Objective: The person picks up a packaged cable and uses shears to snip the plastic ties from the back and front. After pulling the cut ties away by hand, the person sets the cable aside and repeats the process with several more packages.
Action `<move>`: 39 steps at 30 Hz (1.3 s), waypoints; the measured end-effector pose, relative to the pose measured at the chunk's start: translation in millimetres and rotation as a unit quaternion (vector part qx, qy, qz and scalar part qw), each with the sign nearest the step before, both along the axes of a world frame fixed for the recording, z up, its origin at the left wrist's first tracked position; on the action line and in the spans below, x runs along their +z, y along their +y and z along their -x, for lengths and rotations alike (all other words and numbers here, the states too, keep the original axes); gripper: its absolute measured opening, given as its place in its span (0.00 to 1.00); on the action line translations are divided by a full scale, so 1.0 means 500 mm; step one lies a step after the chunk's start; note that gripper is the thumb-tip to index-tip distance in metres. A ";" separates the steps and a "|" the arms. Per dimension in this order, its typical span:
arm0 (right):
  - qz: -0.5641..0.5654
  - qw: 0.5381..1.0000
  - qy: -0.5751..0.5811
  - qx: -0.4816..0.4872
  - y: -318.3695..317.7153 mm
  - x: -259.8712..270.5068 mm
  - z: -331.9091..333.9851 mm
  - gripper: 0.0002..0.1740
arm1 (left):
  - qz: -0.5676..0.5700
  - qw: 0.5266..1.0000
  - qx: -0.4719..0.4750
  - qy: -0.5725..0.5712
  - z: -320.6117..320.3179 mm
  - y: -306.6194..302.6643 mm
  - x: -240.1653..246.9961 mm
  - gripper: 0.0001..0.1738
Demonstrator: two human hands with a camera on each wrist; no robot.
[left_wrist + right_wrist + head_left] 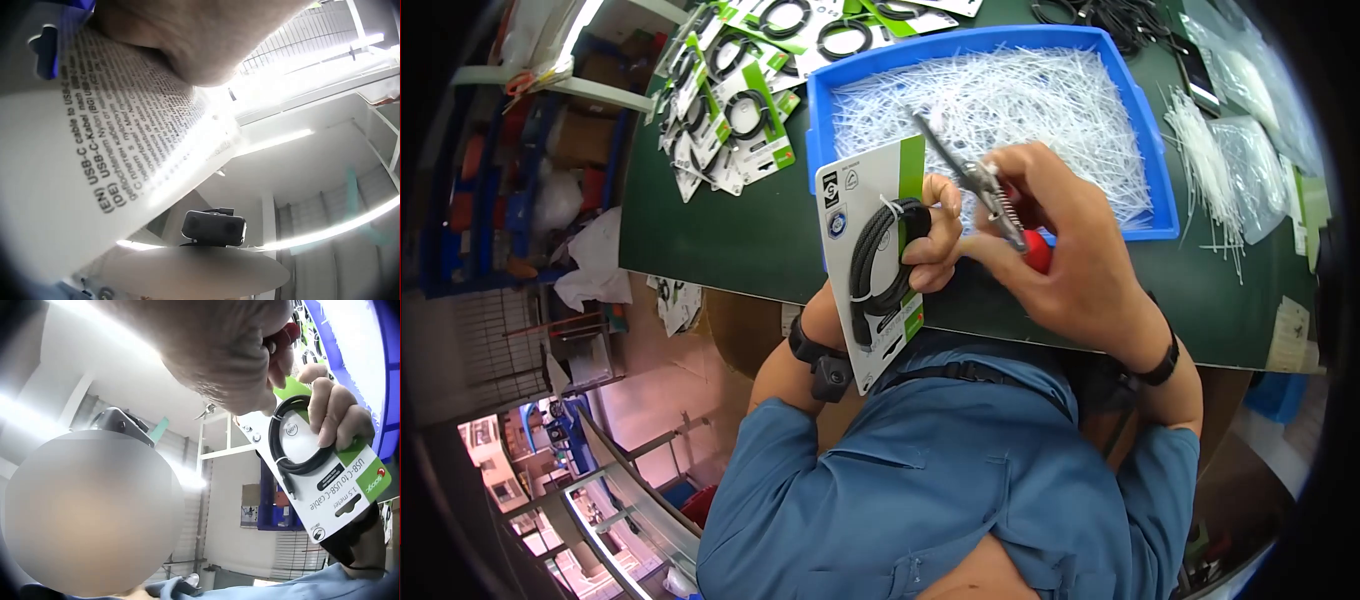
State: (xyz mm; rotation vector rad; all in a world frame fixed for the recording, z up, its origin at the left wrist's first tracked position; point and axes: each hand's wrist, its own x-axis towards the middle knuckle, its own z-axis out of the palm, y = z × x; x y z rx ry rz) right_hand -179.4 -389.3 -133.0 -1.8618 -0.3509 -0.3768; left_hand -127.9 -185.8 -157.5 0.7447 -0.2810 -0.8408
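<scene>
1. We see a blue, raised-rim tray (1148, 130) of thin white strips (1000, 95).
2. Nearer us, a flat, tilted card (870, 185), its edge pinched in our left hand (938, 235).
3. Against those fingertips, its coiled, braided cable (865, 270).
4. Our right hand (1080, 250) grips metal cutters (1000, 205) beside it.

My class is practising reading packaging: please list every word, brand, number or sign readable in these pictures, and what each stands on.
"USB-C to USB-C Cable": front of the held card.
"1.5 meter": same front.
"(EN) USB-C cable to USB-C": its printed back.
"(DE) USB-C-Kabel nach USB-C": same back.
"(BG) USB-C": same back.
Too small or blurred: the brand logo, small badges, most other fine print, and print on the piled cards.
</scene>
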 end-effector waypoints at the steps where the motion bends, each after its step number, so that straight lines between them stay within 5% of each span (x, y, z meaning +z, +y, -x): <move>1: -0.001 1.000 -0.021 0.009 0.003 0.003 -0.008 0.24 | -0.039 0.999 0.018 -0.001 0.009 -0.005 0.003 0.23; 5: 0.013 0.998 -0.064 0.025 0.003 -0.006 -0.029 0.22 | -0.034 0.986 -0.087 0.138 0.008 -0.021 -0.027 0.20; 9: 0.039 0.995 -0.089 0.038 -0.008 -0.027 -0.035 0.21 | -0.040 0.984 -0.068 0.161 0.016 -0.025 -0.038 0.18; 14: 0.026 0.994 -0.103 0.039 -0.014 -0.025 -0.038 0.22 | -0.096 0.981 -0.087 0.145 0.015 -0.038 -0.014 0.18; 24: 0.046 0.990 -0.126 -0.032 0.006 -0.036 -0.043 0.19 | 0.014 0.990 -0.095 0.100 0.018 -0.025 -0.049 0.17; 27: 0.105 0.967 -0.117 -0.199 -0.037 -0.054 -0.075 0.17 | 0.028 0.993 -0.085 0.079 0.019 -0.007 -0.039 0.18; 33: 0.101 0.975 -0.040 -0.191 -0.078 -0.047 -0.087 0.15 | 0.045 0.997 -0.023 0.062 0.012 0.075 -0.028 0.19; 37: 0.165 0.975 -0.027 -0.149 -0.090 -0.061 -0.101 0.14 | -0.076 0.992 0.091 -0.030 0.011 0.225 0.008 0.25; 39: 0.139 0.979 0.045 -0.140 -0.092 -0.060 -0.096 0.14 | -0.321 0.919 0.216 -0.077 0.028 0.331 0.009 0.33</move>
